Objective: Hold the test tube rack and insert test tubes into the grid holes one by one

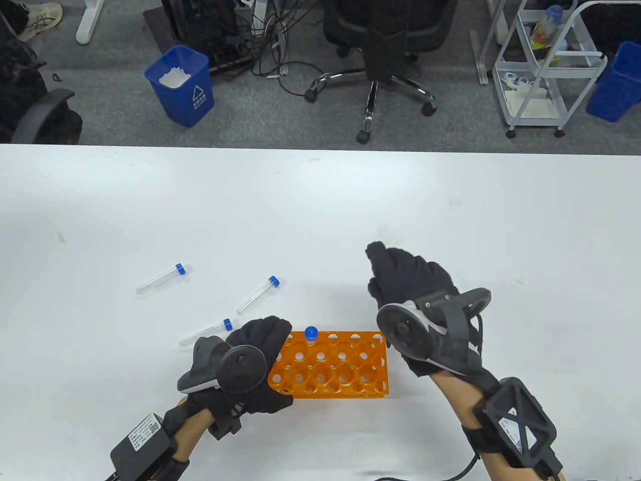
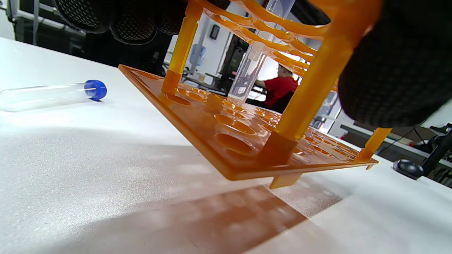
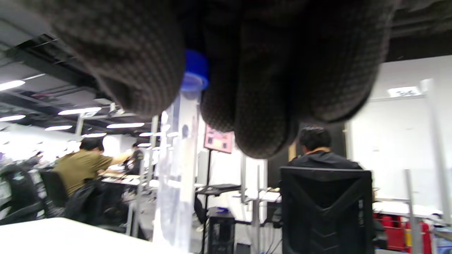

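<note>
the left hand grips the near-left end of the orange test tube rack to steady it on the white tabletop, one blue-capped tube already seated beside its fingers, while the right hand, raised beyond the rack, pinches another test tube by its cap, ready to lower.

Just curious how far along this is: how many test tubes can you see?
5: one standing in the orange rack at, three lying on the table at, and one held by the right hand at.
</note>
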The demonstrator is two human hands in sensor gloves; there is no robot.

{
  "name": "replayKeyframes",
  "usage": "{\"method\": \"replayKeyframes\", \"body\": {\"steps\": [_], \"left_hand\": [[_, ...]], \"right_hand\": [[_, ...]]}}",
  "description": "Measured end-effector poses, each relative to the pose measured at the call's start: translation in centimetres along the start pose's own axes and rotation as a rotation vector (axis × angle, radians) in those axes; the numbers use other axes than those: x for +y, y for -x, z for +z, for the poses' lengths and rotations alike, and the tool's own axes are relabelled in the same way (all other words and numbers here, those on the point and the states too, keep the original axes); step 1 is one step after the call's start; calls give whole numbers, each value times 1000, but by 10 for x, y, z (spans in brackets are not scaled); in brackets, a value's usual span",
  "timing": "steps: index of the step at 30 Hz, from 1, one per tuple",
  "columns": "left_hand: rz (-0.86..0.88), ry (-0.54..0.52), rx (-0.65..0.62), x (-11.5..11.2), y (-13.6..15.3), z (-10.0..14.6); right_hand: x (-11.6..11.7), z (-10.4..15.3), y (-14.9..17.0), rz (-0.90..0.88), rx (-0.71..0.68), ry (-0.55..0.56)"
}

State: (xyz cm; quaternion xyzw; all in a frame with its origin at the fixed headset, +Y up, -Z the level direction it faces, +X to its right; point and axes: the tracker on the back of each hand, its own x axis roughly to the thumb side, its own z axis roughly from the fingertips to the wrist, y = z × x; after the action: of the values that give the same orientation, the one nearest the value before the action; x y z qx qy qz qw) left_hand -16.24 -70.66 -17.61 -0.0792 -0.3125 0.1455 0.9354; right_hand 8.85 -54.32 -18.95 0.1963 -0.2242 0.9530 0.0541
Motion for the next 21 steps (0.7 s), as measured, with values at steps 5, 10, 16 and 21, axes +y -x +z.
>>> {"method": "replayKeyframes", "body": {"steps": [5,10,16,21], "left_hand": [[3,-4,0,0,0,0],[8,-6,-3,0,0,-1],[14,-10,-6,0,0,0],[39,-13,-4,0,2,0]], "right_hand": [[16,18,-14,-29,-58,-76],[33,30,-15,-33,-67,-120],[47,35,-16,-38,-61,-149],[56,37,-17,-24,-68,-182]]}}
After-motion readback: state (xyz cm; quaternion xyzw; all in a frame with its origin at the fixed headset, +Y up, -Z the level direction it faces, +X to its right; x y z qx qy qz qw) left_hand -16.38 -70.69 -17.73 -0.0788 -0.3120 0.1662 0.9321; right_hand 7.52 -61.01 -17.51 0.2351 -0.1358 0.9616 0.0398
